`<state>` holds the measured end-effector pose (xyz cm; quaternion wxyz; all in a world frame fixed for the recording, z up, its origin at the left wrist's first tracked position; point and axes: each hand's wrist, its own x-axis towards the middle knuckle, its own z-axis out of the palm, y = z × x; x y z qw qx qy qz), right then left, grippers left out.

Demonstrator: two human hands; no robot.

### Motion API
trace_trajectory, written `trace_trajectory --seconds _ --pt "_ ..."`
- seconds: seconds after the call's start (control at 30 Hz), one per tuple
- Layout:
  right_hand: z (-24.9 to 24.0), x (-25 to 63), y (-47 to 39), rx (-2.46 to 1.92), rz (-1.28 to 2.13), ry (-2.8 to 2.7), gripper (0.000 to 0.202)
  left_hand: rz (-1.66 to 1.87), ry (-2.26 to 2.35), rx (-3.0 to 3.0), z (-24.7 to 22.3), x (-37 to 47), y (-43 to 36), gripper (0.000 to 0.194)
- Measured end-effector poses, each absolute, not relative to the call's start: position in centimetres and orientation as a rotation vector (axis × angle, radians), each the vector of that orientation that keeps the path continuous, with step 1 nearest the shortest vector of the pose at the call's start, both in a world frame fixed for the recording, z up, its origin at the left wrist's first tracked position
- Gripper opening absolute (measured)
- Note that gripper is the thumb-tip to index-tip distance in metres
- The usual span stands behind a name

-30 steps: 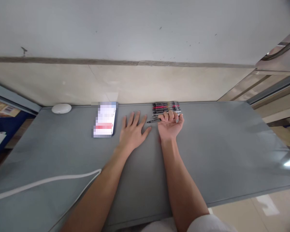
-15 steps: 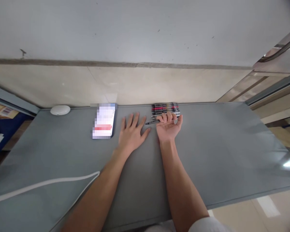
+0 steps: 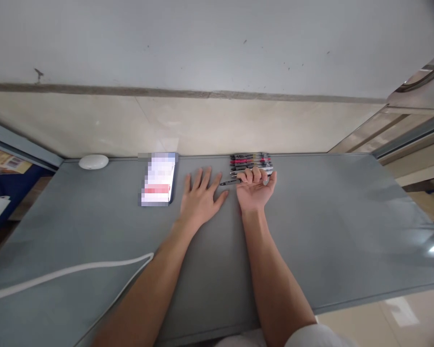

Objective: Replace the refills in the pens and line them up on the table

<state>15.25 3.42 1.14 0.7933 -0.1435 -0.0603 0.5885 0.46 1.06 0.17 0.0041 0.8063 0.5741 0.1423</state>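
My left hand [image 3: 200,197] lies palm down on the grey table [image 3: 329,217], fingers spread, holding nothing. To its right my right hand [image 3: 255,190] rests palm up with its fingers curled over a dark pen [image 3: 228,182]. The pen's tip points left, toward my left thumb and index finger, without clearly touching them. Just behind my right hand, several pens [image 3: 250,158] lie side by side in a stack of rows near the back edge. Some are dark, one is red, and the nearest are partly hidden by my fingers.
A lit phone [image 3: 158,180] lies left of my left hand. Farther left is a white oval object [image 3: 93,162]. A white cable [image 3: 72,270] crosses the front left, passing by my left forearm. A wall [image 3: 202,123] rises behind the table.
The whole view has shifted slightly, so things appear a little farther right. Both hands and the pen keep nearly the same places on the table.
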Motion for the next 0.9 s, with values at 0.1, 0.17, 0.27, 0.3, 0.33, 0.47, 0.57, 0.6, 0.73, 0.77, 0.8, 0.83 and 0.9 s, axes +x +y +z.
trace_trajectory --seconds 0.1,0.17,0.27,0.3,0.33,0.47,0.57,0.6,0.73,0.77,0.8,0.83,0.9 --pt "1.19 15.21 3.47 -0.315 1.263 -0.124 0.043 0.430 1.805 2.532 0.19 0.46 1.08 0.059" --pt "1.15 15.24 3.51 -0.269 1.278 -0.122 0.043 0.416 1.809 2.536 0.19 0.45 1.11 0.060" --pt "1.02 15.34 3.58 -0.258 1.276 -0.142 0.042 0.407 1.816 2.541 0.22 0.46 1.13 0.060" --pt "0.97 15.38 3.61 -0.278 1.266 -0.154 0.042 0.399 1.821 2.546 0.25 0.47 1.13 0.060" --pt "0.92 15.43 3.65 -0.297 1.256 -0.165 0.041 0.387 1.825 2.553 0.28 0.48 1.13 0.060" --pt "0.68 15.54 3.81 -0.314 1.242 -0.201 0.037 0.332 1.838 2.589 0.40 0.50 1.09 0.060" --pt "0.50 15.54 3.87 -0.343 1.237 -0.234 0.036 0.328 1.846 2.606 0.36 0.51 1.08 0.060" --pt "0.48 15.52 3.87 -0.360 1.233 -0.245 0.036 0.332 1.847 2.608 0.32 0.51 1.09 0.060" --pt "0.60 15.44 3.78 -0.368 1.235 -0.242 0.039 0.352 1.838 2.614 0.18 0.47 1.11 0.060" --pt "0.67 15.43 3.75 -0.354 1.241 -0.231 0.040 0.359 1.835 2.617 0.16 0.46 1.11 0.060" --pt "0.74 15.43 3.72 -0.337 1.248 -0.219 0.041 0.367 1.834 2.617 0.16 0.44 1.12 0.060" --pt "0.81 15.43 3.70 -0.322 1.255 -0.209 0.042 0.377 1.835 2.616 0.15 0.43 1.13 0.059" --pt "0.90 15.44 3.68 -0.307 1.264 -0.193 0.043 0.397 1.836 2.610 0.14 0.42 1.15 0.059"
